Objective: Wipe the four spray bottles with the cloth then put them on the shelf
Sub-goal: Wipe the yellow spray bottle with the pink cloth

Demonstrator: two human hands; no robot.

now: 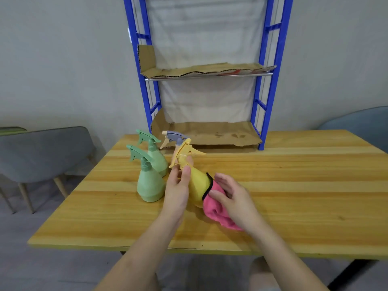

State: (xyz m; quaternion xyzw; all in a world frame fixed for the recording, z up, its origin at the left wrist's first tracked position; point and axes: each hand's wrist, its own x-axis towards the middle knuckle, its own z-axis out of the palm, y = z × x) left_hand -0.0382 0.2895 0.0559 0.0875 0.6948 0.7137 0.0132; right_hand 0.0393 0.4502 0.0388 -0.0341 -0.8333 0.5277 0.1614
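Two green bottles (150, 185) stand just left of the tilted yellow bottle (198, 185), which the left hand (178, 185) pinches by the neck while the right hand (231, 196) presses the pink cloth (216, 211) flat-fingered against its lower side, so a hard wipe could swing it into them.

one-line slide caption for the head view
Left hand grips a tilted yellow spray bottle while the right hand presses a pink cloth against it.
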